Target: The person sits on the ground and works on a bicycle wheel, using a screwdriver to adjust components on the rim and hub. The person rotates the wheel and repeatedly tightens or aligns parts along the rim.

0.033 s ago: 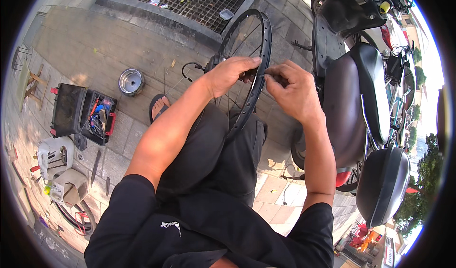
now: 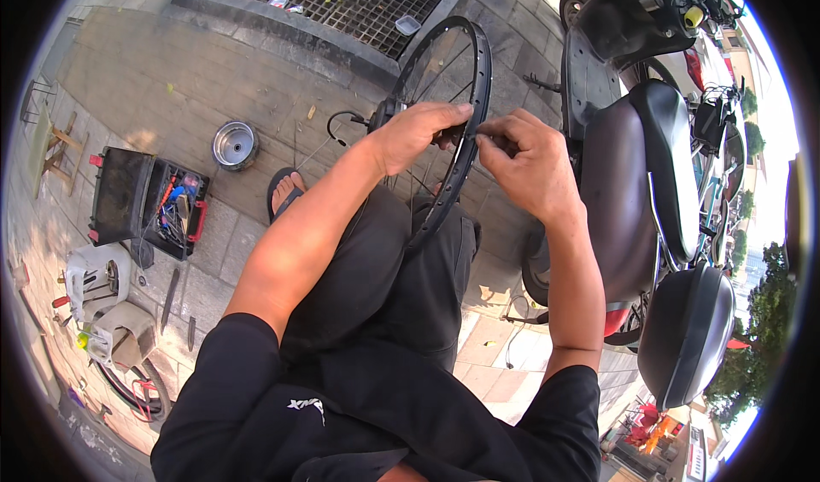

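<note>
One tyreless spoked wheel (image 2: 483,59) stands on edge, upper centre of frame, tilted, its lower rim at the person's black trousers (image 2: 367,251). Legs probably serve as a prop, leaving both sides of the rim within reach. Left hand (image 2: 410,132) reaches in from the hub side: thumb on the rim, other fingers curled behind it, mostly hidden. Grip likely steadies the wheel. Right hand (image 2: 534,166) comes from the opposite side, thumb and index narrow at the rim's drilled outer face, remaining fingers folded. Cannot tell if a small part sits between those tips, or how tightly they close. Opposed hands presumably let one back up the other at the same spot.

Black cable (image 2: 331,125) loops off the hub, left of the left wrist. Open toolbox (image 2: 178,213) at left of frame, lid back, jumbled tools exposed, likely for easy access. Silver metal bowl (image 2: 235,146) sits on the paving between toolbox and wheel. Long flat bar (image 2: 170,303) lies below the toolbox. Parked scooter (image 2: 611,192) fills the right side, black top case (image 2: 688,337) at its rear, lower right.
</note>
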Tool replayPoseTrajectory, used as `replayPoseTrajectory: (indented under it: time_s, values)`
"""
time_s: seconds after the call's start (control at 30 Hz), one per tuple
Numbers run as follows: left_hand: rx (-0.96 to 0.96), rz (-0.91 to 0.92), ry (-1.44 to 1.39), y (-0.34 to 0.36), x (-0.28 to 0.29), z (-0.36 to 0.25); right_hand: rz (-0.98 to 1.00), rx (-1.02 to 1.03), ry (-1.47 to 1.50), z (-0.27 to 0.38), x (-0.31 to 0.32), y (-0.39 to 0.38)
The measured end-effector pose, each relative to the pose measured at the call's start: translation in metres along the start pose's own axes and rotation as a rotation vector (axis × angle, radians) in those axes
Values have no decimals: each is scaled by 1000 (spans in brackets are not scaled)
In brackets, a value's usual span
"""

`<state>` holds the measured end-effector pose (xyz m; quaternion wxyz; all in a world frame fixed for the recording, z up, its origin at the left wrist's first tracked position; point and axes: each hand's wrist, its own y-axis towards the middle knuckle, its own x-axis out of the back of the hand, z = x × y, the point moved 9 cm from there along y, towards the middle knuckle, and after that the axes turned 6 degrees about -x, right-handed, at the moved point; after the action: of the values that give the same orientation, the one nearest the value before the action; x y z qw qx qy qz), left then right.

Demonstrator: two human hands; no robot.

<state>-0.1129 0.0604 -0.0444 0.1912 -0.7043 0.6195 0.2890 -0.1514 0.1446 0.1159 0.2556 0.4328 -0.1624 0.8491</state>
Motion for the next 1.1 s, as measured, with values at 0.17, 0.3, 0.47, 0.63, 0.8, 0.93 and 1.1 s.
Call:
replayPoseTrajectory:
  time_s: [0.17, 0.3, 0.47, 0.63, 0.8, 0.93, 1.1]
  values:
    - [4, -7, -3, -1, 0, -2, 11, -7, -31, 10, -2, 1]
    - [-21, -7, -49, -1, 1, 1, -9, -5, -87, 15, -3, 3]
    - [-74, -6, -68, -2, 7, 8, -24, -26, -119, 19, -5, 6]
    - [-84, -24, -72, -1, 11, 13, -13, -36, -177, 24, -9, 7]
    - [-78, -22, -69, 0, 10, 17, -31, -13, -232, 27, -10, 4]
    - [-93, -17, -104, 1, 12, 19, -17, 18, -262, 30, -13, 4]
    - [-64, -49, -161, 0, 10, 20, -46, 62, -302, 33, -14, -1]
